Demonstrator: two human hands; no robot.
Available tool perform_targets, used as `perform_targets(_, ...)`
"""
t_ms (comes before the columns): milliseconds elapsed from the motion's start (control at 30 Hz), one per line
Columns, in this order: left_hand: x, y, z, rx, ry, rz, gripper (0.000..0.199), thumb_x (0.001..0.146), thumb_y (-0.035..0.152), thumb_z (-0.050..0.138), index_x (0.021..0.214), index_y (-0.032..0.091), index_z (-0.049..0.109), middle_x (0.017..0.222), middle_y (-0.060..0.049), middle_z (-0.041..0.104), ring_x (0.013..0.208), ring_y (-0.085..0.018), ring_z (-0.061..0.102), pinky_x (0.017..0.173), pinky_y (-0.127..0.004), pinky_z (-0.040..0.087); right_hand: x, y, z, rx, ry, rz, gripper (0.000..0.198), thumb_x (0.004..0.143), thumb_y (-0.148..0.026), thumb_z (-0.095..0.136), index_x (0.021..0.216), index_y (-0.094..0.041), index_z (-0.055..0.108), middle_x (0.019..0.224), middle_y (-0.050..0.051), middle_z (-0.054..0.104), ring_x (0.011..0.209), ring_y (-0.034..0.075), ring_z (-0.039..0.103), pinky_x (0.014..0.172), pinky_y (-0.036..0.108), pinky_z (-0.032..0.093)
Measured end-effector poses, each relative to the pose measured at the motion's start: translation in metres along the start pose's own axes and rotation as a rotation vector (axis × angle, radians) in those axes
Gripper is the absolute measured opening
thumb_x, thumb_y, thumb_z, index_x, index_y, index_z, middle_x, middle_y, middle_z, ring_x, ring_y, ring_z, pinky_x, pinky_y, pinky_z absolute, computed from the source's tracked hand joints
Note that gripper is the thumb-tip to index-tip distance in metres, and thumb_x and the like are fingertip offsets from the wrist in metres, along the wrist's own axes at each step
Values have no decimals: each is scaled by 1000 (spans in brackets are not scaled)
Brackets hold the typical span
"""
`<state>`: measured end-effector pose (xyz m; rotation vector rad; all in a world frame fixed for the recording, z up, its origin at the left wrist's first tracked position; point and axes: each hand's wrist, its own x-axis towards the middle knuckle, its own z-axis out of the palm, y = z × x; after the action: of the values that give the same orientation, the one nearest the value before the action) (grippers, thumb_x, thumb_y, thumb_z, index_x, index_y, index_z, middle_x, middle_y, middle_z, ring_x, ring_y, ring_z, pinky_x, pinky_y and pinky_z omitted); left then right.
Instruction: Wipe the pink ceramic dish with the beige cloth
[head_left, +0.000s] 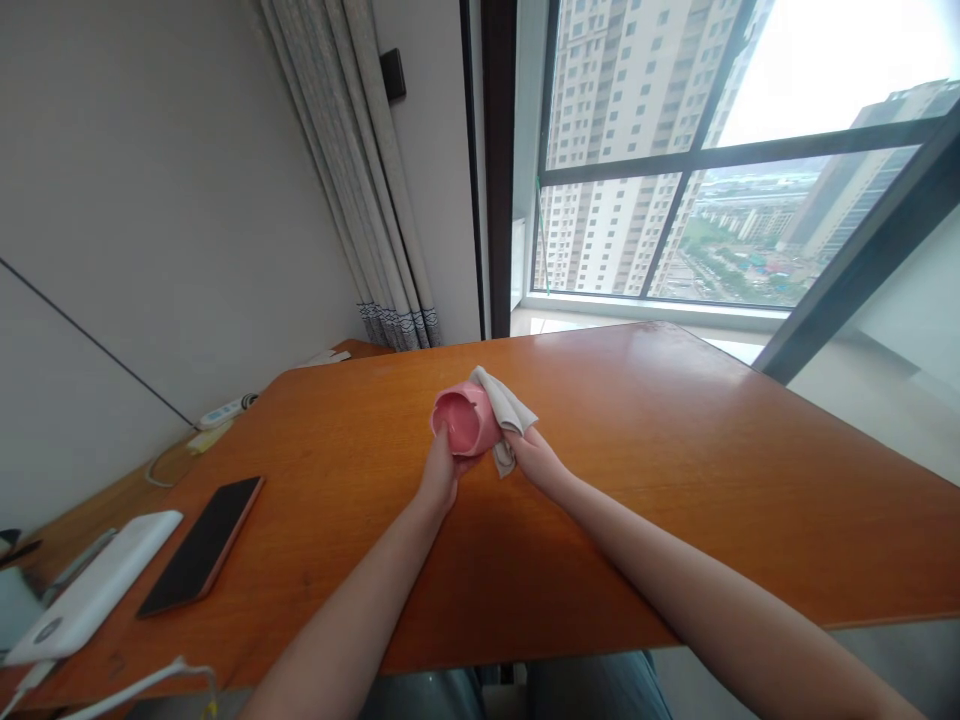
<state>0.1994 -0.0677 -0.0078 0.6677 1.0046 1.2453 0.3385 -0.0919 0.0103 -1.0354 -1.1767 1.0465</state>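
A pink, hollow, rounded container [484, 425] is held above the wooden table, its wide opening turned toward me. My left hand [444, 470] grips it from below and the left, with the thumb at the opening's rim. On its right side lies a light grey cloth [504, 400], draped from the top and hanging down past the container. My right hand [536, 460] is closed on the cloth and presses it to the container's right side. Most fingers of the right hand are hidden behind the cloth.
The orange-brown wooden table [712, 450] spreads around my arms. At the left lie a dark-screened phone [202, 545], a white power bank [97, 580] with a cable, and a power strip [225, 410] by the wall. A large window [675, 160] and a curtain [352, 150] stand beyond.
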Motion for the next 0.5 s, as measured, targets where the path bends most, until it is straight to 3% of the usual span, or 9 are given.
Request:
perform_targets(100,2,-3,-2,129,-73,-43,39,79,37,64,109,12,63,103,-14,67,89,-21,64,67,-26,54,1,-3,-3,-59,50,-84,44,82,-49,51,119,-27,60,111,3,67,130,21,42,115,39,22)
perform_targets(200,0,-8,0,136,-125,-144,40,80,39,62,110,13,63,104,-13,68,89,-21,65,62,-25,53,4,-11,-8,-74,96,-115,44,83,-48,49,121,-27,59,110,3,68,128,22,44,114,39,23)
perform_targets(300,-3,-11,3,87,-57,-142,41,82,40,59,116,17,60,111,-13,66,94,-23,65,63,-28,54,3,-16,-7,-67,69,-119,43,84,-47,49,121,-28,59,109,2,69,127,22,46,114,37,25)
perform_targets(500,6,2,-2,-137,116,22,33,88,31,48,116,15,54,113,-12,64,96,-22,64,69,-30,56,-2,-7,2,-59,-72,-97,44,79,-47,55,117,-26,63,106,3,69,121,25,51,108,39,35)
